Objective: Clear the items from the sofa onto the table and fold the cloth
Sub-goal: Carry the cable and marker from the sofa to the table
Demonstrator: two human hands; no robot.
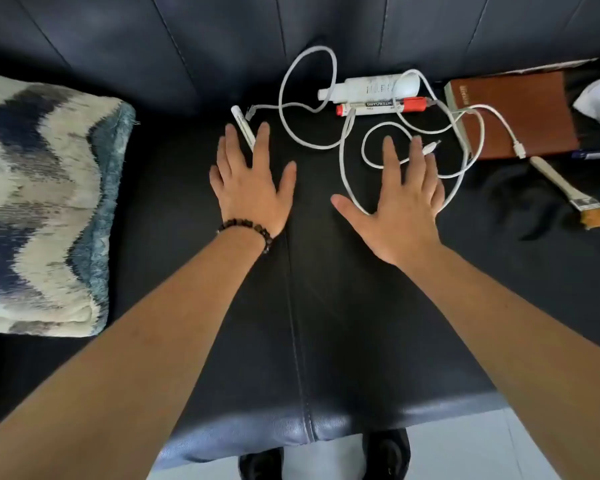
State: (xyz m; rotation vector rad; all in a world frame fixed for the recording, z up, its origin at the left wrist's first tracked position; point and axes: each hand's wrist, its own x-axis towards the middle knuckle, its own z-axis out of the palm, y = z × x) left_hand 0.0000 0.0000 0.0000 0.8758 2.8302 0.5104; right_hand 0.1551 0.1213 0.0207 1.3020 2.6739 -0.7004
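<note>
Both forearms reach over the sofa (187,150); left hand (252,188) and right hand (402,202) are spread flat, empty. The cable (342,157) under the right fingers looks light and limp (likely tangled), best gathered by its loops.

Both hands reach out flat, fingers spread, palms down over the dark sofa (187,237). The left hand (252,188), with a bead bracelet (248,227) at its wrist, has its fingers by a slim white stick (243,128). The right hand (400,206) lies over loops of a white cable (309,98). At 12 o'clock of that hand lie a white bottle (368,86) and a red-capped marker (383,106). At 2 o'clock sits a brown book (520,112); at 3 o'clock a paintbrush (568,194) rests on black cloth (520,209). A patterned cushion (45,202) sits at 9 o'clock.
</note>
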